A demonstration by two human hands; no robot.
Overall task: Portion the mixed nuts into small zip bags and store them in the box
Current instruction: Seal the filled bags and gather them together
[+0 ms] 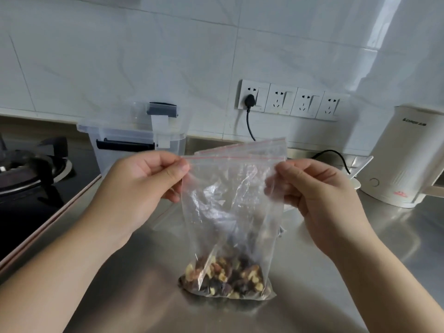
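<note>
A clear zip bag (pixel 230 212) with a red line along its top stands upright on the steel counter (pixel 336 272). Mixed nuts (pixel 228 277) fill its bottom. My left hand (pixel 144 186) pinches the bag's top left corner. My right hand (pixel 312 193) pinches its top right corner. More empty zip bags (pixel 264 147) with red lines show just behind the top edge. A clear plastic box (pixel 134 140) with dark latches stands behind my left hand, its lid raised.
A gas hob (pixel 28 169) with a black burner lies at the left. A cream electric kettle (pixel 408 159) stands at the right, its black cord (pixel 336 157) running behind my right hand. A row of wall sockets (pixel 290 100) with one plug is on the tiled wall.
</note>
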